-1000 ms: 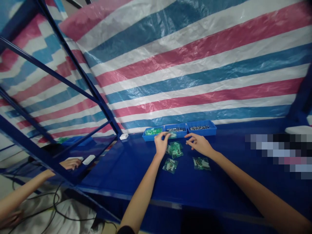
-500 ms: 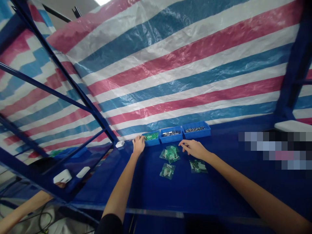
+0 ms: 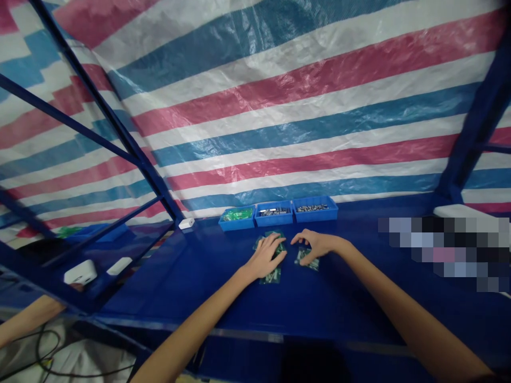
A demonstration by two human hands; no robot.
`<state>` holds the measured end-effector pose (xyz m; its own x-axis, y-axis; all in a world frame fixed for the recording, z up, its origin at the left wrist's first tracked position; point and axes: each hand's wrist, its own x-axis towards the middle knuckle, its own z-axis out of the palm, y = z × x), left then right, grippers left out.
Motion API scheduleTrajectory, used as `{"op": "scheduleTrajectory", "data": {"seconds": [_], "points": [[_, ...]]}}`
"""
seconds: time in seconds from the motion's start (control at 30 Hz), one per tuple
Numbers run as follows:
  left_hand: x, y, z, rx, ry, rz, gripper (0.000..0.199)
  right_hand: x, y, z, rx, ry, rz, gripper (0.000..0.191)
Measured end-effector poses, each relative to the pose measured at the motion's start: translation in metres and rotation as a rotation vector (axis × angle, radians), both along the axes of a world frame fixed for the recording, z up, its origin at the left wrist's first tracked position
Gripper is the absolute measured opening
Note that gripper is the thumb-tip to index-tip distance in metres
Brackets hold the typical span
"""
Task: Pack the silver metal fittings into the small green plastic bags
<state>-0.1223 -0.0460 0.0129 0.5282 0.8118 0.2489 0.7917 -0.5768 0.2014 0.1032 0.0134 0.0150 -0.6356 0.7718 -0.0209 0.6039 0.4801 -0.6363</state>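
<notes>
My left hand [image 3: 266, 256] lies with fingers spread over a pile of small clear bags [image 3: 273, 275] with green and metal contents, covering most of it. My right hand [image 3: 317, 243] is open, thumb and fingers apart, over another small clear bag of metal parts [image 3: 309, 259]. Its thumb reaches that bag; whether it presses on it I cannot tell. Behind my hands stand three blue bins in a row: the left bin [image 3: 238, 226] holds green packets, while the middle bin [image 3: 275, 221] and the right bin [image 3: 318, 216] hold small metal parts.
A white adapter-like block [image 3: 186, 223] sits left of the bins on the blue table [image 3: 223, 306]. Beyond the blue metal frame [image 3: 149, 175], another person's hand [image 3: 75, 288] is at a white box [image 3: 81, 273]. A striped plastic sheet [image 3: 279, 117] hangs behind. A white object [image 3: 455, 211] lies far right.
My left hand has moved from the green-packet bin down and right onto the bag pile. My right hand has spread its fingers and come over the separate bag. The view has shifted slightly.
</notes>
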Motion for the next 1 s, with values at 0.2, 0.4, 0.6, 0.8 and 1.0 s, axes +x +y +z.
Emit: {"op": "scheduleTrajectory", "data": {"seconds": [0.2,0.4,0.6,0.8,1.0], "points": [[0.046,0.007,-0.017,0.121,-0.066,0.319,0.036,-0.018,-0.005,-0.011,0.235,-0.029,-0.315,0.028],[0.070,0.011,-0.013,0.192,-0.165,0.410,0.044,-0.016,0.003,-0.008,0.291,0.270,-0.488,0.043],[0.047,0.011,0.001,0.200,-0.475,0.391,0.039,-0.025,0.003,-0.004,-0.053,0.704,-0.316,0.050],[0.040,0.017,0.005,0.227,-0.690,0.259,0.018,-0.034,-0.006,-0.003,-0.127,0.818,-0.180,0.040],[0.040,0.015,0.007,0.321,-0.725,0.226,0.010,-0.026,-0.001,-0.003,0.133,0.879,-0.262,0.021]]}}
